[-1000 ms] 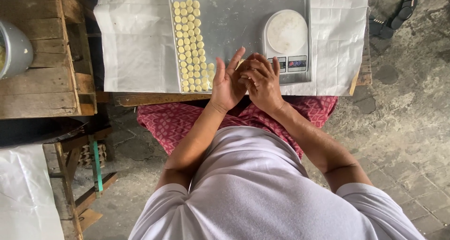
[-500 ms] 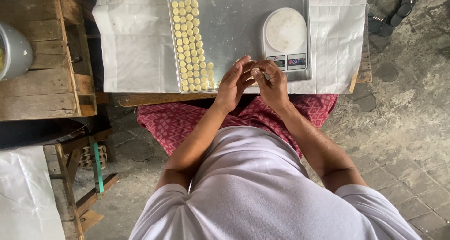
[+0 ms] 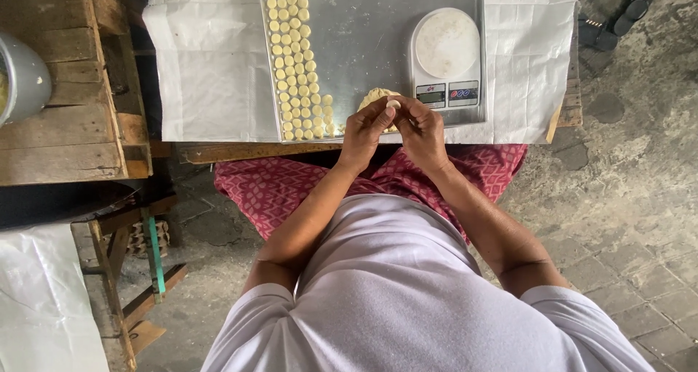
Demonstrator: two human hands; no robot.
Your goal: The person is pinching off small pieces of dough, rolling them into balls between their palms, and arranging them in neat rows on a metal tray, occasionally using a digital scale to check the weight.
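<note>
From my seat, the baking tray (image 3: 378, 23) lies at twelve o'clock on the paper sheet (image 3: 203, 67) covering the table (image 3: 218, 152), with the rows of dough balls (image 3: 294, 67) in it toward eleven and the kitchen scale (image 3: 446, 56) toward one. My left hand (image 3: 363, 128) and right hand (image 3: 420, 128) meet at the tray's near edge, pinching a small dough piece (image 3: 393, 104) in front of the dough lump (image 3: 374, 96). A wooden crate (image 3: 65, 118) holding a metal bowl (image 3: 22, 78) sits at ten o'clock, and sandals (image 3: 618, 16) lie on the floor at two.
</note>
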